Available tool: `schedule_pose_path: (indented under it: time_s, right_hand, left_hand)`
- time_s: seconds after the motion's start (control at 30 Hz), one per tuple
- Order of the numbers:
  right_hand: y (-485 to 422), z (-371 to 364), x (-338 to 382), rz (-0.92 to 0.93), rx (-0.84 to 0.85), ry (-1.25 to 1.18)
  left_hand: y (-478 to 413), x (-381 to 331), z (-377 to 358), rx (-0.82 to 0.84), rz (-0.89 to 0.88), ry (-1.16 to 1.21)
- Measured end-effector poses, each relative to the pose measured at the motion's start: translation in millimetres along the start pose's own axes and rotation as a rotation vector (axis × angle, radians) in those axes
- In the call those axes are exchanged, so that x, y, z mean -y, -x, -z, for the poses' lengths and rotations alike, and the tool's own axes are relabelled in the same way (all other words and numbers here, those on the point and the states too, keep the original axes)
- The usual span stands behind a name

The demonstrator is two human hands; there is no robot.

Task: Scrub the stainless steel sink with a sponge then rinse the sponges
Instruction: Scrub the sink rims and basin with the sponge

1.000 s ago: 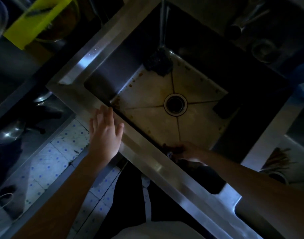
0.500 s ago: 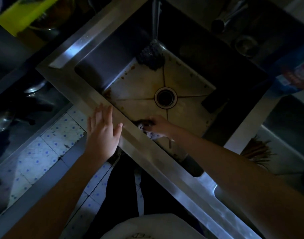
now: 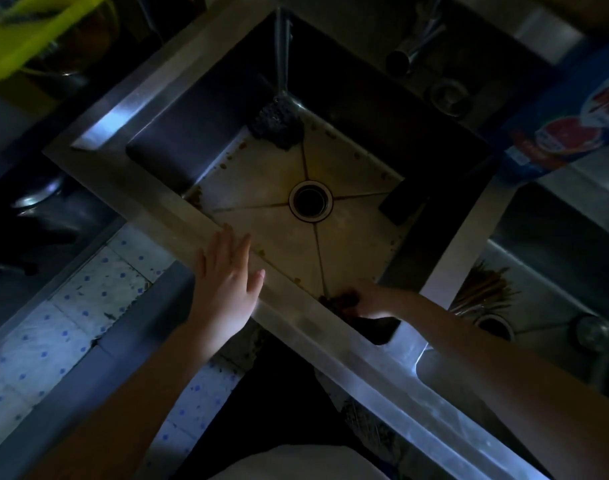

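The right hand [image 3: 375, 301] curls round a brown sponge [image 3: 341, 301] in the near corner of the sink [image 3: 282, 237]; the left hand [image 3: 227, 289] lies flat and open on its rim. Short, firm strokes along that corner seam would suit.

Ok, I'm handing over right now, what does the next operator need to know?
Left hand: rests flat on the sink front rim.
Right hand: holds a brown sponge in the basin's near corner.
Scourer lies in the far corner under running water; dark pad leans at the right wall.
Done: floor middle looks mostly clean.
Left: brown specks along the edges, then rinsing the sponges.
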State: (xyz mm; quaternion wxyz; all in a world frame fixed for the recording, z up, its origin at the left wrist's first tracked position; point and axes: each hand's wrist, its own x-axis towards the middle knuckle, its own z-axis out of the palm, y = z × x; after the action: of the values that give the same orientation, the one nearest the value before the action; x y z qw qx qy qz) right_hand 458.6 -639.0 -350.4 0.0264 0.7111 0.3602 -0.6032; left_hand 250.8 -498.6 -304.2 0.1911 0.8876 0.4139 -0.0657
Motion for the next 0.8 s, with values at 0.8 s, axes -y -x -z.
schedule_pose_path:
  time_s: [0.8]
  right_hand:
    - [-12.3,50.5,-29.6,0.152,0.09,0.696]
  left_hand:
    - [32.0,-55.8,-26.7,-0.043,0.227,0.023]
